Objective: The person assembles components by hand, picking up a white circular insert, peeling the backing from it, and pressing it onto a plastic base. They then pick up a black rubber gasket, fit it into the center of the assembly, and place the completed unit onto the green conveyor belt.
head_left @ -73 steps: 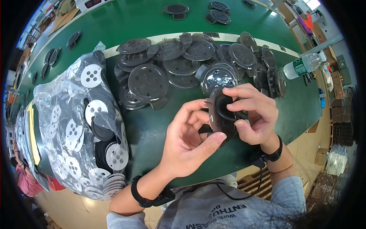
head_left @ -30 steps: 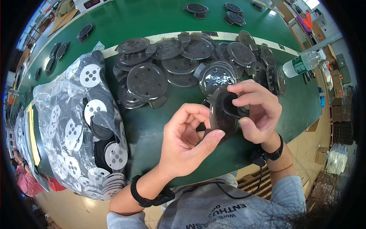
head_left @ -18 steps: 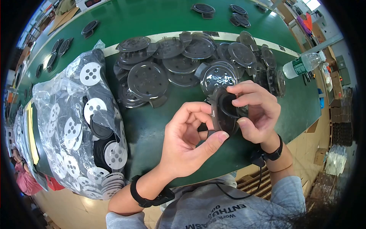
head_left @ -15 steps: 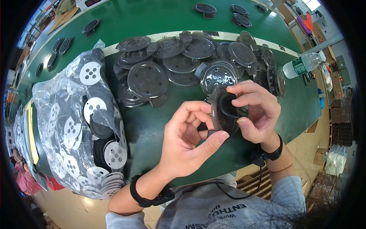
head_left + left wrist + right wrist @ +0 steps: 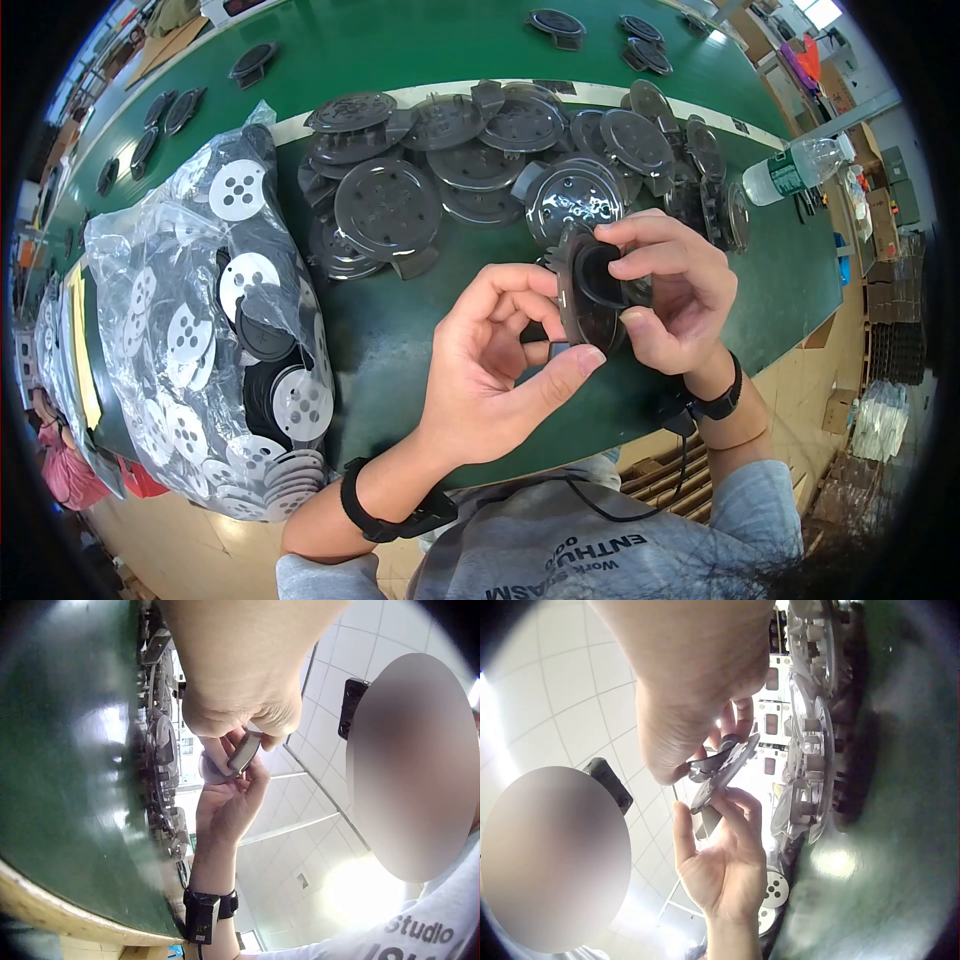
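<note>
Above the near part of the green table, my left hand (image 5: 490,370) holds a dark translucent round plastic cover (image 5: 573,318) by its edge, tilted nearly upright. Its thumb lies at the lower rim, and a short tab sticks out on the palm side. My right hand (image 5: 685,285) pinches a black round flexible pad (image 5: 598,277), which is bent and lies against the cover's face. In the right wrist view the pad (image 5: 714,762) stands partly away from the cover (image 5: 721,786). From the left wrist, fingers hide most of both parts.
Many similar covers (image 5: 388,210) lie piled behind the hands. A clear plastic bag (image 5: 160,250) of black pads with white, holed faces stands at left. A water bottle (image 5: 800,172) lies at right. More round parts (image 5: 556,24) sit on the far green surface.
The round parts on the far green surface have shifted to the right. My hands stay in nearly the same place, the cover turned slightly and the pad still pinched.
</note>
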Motion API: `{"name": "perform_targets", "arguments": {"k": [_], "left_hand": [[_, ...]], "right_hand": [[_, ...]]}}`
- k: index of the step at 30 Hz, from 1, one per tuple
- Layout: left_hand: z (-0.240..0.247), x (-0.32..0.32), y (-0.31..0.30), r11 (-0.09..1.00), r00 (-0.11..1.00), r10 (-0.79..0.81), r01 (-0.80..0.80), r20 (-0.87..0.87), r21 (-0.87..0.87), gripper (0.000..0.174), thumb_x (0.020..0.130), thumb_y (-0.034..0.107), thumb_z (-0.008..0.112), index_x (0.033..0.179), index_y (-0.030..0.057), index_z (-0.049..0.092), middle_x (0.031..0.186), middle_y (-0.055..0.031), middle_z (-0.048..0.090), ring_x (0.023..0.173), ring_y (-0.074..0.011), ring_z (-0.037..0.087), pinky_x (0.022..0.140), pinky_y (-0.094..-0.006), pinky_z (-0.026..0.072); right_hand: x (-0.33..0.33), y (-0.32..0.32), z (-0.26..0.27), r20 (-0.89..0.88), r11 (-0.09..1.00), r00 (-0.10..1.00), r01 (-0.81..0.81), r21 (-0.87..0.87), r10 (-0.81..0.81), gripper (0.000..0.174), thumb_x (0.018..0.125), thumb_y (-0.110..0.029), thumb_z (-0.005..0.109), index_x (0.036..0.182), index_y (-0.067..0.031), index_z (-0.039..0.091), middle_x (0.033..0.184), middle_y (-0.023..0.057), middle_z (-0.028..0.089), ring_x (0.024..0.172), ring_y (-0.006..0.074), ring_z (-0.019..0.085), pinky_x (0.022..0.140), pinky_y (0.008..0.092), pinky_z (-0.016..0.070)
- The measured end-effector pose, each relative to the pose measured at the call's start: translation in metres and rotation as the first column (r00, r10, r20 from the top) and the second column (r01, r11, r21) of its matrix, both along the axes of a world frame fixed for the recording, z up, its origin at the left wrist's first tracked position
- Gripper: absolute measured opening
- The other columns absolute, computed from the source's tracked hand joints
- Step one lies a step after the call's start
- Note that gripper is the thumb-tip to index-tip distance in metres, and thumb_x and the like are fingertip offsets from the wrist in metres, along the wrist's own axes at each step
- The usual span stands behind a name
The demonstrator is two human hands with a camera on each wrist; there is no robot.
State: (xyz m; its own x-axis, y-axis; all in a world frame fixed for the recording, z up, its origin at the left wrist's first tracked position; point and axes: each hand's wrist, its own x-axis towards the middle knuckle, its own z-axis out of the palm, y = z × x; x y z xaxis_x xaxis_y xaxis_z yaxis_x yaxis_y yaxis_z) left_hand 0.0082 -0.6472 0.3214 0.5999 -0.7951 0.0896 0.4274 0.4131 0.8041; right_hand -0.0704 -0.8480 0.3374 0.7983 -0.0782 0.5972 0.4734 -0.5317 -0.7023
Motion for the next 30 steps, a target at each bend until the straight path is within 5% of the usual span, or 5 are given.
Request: {"name": "perform_targets", "arguments": {"k": [12,18,30], "left_hand": [[-0.001,0.001,0.0,1.0,0.997,0.022,-0.024,0.078,0.017,0.054,0.084,-0.011,0.064,0.131,-0.0011,0.041,0.106,-0.0056,0.056,0.095,-0.0096,0.055,0.087,-0.0261,0.0465],[-0.005,0.0,0.001,0.997,0.995,0.078,-0.079,0.055,0.012,0.055,0.082,-0.008,0.058,0.132,-0.0008,0.039,0.117,-0.0094,0.053,0.108,-0.0144,0.055,0.094,-0.0281,0.0454],[-0.007,0.004,-0.002,0.996,0.997,0.082,-0.082,-0.002,-0.039,0.052,0.081,-0.012,0.052,0.126,0.0067,0.036,0.123,-0.0134,0.054,0.118,-0.0227,0.057,0.1,-0.0391,0.0491]], "right_hand": [[0.0,0.01,0.014,-0.009,0.975,0.997,0.068,-0.213,-0.072,0.043,0.06,-0.016,0.086,0.1,-0.0066,0.073,0.116,0.0131,0.068,0.101,0.03,0.065,0.086,0.0383,0.052],[-0.003,0.01,0.016,0.029,0.934,0.992,0.128,-0.332,-0.125,0.045,0.059,-0.026,0.091,0.098,-0.0112,0.074,0.119,0.0054,0.069,0.113,0.0296,0.06,0.091,0.0399,0.0482],[-0.007,0.009,0.017,-0.013,0.994,0.997,0.073,-0.083,-0.074,0.048,0.068,-0.006,0.082,0.114,-0.0068,0.069,0.128,0.014,0.062,0.108,0.0301,0.063,0.092,0.0388,0.0529]]}}
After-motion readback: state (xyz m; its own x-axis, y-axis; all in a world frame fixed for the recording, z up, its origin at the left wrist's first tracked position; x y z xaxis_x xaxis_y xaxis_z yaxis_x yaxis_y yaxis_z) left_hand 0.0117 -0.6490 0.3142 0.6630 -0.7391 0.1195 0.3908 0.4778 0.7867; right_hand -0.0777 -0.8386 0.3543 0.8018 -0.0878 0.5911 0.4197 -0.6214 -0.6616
